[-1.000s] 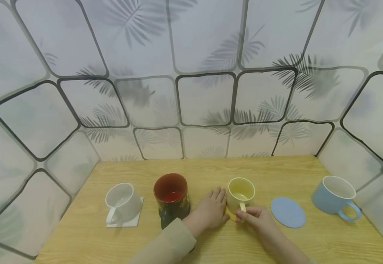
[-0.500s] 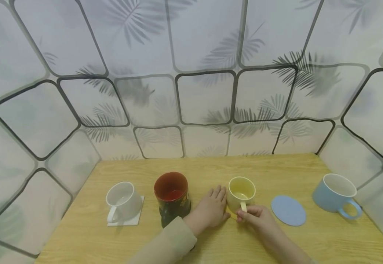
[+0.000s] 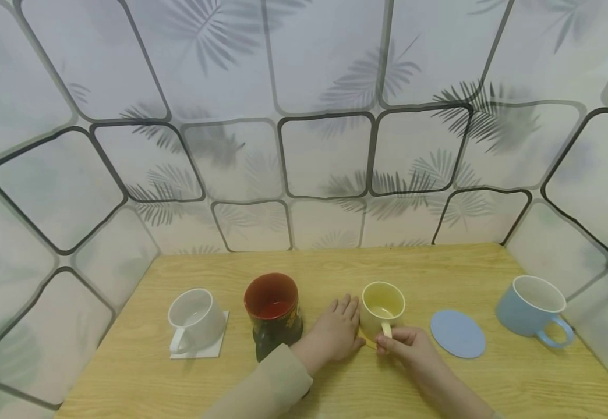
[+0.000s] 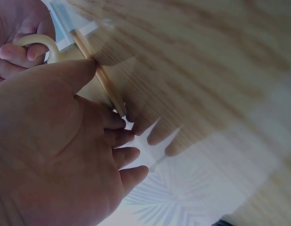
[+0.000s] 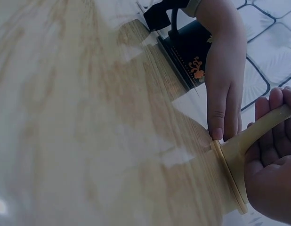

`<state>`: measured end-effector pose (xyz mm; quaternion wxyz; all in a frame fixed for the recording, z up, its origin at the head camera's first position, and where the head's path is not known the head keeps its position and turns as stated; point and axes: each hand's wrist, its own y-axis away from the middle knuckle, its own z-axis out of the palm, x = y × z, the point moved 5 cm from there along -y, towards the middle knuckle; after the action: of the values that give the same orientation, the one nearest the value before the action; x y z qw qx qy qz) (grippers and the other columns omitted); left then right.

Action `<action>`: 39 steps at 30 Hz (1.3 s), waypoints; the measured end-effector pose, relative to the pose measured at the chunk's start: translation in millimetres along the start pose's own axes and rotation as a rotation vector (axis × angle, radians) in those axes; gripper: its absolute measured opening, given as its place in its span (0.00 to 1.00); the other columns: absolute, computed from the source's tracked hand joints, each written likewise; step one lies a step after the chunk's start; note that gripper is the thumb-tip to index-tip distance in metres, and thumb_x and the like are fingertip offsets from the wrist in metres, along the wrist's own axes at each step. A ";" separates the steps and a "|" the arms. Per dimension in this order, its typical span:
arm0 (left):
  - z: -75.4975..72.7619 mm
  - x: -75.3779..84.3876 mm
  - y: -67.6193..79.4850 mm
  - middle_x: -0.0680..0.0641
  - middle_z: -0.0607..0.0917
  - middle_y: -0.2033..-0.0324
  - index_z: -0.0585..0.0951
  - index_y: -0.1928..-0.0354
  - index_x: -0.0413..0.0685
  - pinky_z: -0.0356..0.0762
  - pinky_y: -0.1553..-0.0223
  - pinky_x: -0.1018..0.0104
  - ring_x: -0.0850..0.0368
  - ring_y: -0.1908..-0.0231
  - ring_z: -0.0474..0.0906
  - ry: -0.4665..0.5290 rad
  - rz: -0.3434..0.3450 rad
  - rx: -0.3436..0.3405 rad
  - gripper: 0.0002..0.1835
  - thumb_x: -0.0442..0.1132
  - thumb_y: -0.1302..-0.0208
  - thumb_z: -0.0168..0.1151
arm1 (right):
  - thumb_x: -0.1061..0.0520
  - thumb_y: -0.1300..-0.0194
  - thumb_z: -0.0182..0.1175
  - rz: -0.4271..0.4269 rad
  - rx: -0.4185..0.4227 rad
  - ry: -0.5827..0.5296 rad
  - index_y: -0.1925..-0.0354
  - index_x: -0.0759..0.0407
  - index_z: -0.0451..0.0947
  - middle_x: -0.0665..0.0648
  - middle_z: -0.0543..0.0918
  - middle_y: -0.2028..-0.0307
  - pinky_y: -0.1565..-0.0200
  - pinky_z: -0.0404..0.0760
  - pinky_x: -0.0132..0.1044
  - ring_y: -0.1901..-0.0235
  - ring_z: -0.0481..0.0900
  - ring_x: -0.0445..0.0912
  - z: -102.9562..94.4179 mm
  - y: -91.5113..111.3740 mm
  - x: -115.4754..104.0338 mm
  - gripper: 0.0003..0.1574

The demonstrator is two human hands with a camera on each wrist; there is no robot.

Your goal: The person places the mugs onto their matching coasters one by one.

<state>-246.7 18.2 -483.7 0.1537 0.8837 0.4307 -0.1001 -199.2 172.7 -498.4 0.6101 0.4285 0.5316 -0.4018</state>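
A small yellow mug [image 3: 371, 323] stands on a round yellow coaster [image 3: 369, 342] at the middle right of the table. My right hand [image 3: 407, 344] grips the mug by its handle, with fingers hooked through it in the right wrist view. On the mug's left, my left hand [image 3: 334, 333] has its fingers stretched out along the mug and coaster. Its thumb meets the coaster's edge [image 5: 230, 176] in the right wrist view. From the left wrist view, the palm faces the coaster [image 4: 102, 75], and the right hand [image 4: 23, 28] shows behind, round the handle.
A black mug [image 3: 274, 329] with red inside stands close to my left forearm. Farther left, a white mug [image 3: 199, 326] sits on a square white coaster [image 3: 215, 351]. To the right lie a round blue coaster [image 3: 458, 334] and a blue mug [image 3: 524, 314] near the patterned wall.
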 end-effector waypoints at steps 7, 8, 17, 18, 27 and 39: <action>-1.2 -0.1 0.2 0.52 0.59 0.16 0.61 0.17 0.53 0.60 0.17 0.61 0.55 0.16 0.54 -0.001 -0.001 0.009 0.40 0.68 0.20 0.44 | 0.60 0.24 0.62 -0.026 -0.015 0.029 0.64 0.55 0.91 0.39 0.90 0.69 0.47 0.78 0.30 0.57 0.80 0.36 -1.2 -0.2 -1.1 0.13; -1.2 -0.3 0.2 0.52 0.59 0.16 0.61 0.17 0.53 0.61 0.17 0.61 0.55 0.16 0.54 0.001 -0.003 0.010 0.41 0.68 0.20 0.45 | 0.61 0.24 0.62 -0.036 -0.016 0.037 0.63 0.57 0.91 0.39 0.90 0.69 0.48 0.77 0.30 0.57 0.80 0.36 -1.2 -0.4 -1.8 0.12; -4.4 -0.6 0.0 0.52 0.61 0.16 0.62 0.17 0.52 0.61 0.17 0.60 0.54 0.16 0.56 0.009 -0.009 0.022 0.41 0.68 0.21 0.47 | 0.63 0.23 0.61 -0.137 -0.006 0.164 0.57 0.80 0.84 0.38 0.91 0.67 0.49 0.82 0.27 0.58 0.84 0.34 -0.7 2.0 -13.3 0.16; -4.9 -0.6 0.3 0.52 0.61 0.17 0.63 0.17 0.52 0.61 0.17 0.60 0.54 0.16 0.56 0.007 -0.010 0.022 0.41 0.68 0.21 0.48 | 0.63 0.23 0.60 -0.151 -0.009 0.179 0.57 0.81 0.83 0.38 0.91 0.66 0.49 0.82 0.27 0.58 0.85 0.34 -0.3 2.5 -14.7 0.17; -6.9 -0.8 2.5 0.52 0.63 0.17 0.64 0.18 0.53 0.62 0.18 0.62 0.55 0.17 0.58 -0.019 -0.006 0.022 0.42 0.69 0.22 0.48 | 0.57 0.23 0.62 -0.103 0.029 0.307 0.56 0.72 0.87 0.52 0.94 0.59 0.47 0.83 0.27 0.54 0.86 0.33 0.8 5.5 -20.3 0.16; -7.6 -4.1 3.9 0.49 0.67 0.19 0.66 0.19 0.50 0.64 0.18 0.60 0.53 0.18 0.61 0.054 0.019 0.048 0.42 0.68 0.23 0.52 | 0.59 0.20 0.58 -0.154 0.037 0.292 0.53 0.76 0.85 0.49 0.93 0.56 0.46 0.83 0.26 0.51 0.84 0.29 -0.5 10.6 -23.3 0.18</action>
<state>-245.7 15.6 -474.5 0.1214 0.8937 0.4236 -0.0850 -191.9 177.2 -474.3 0.4859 0.4515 0.6384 -0.3905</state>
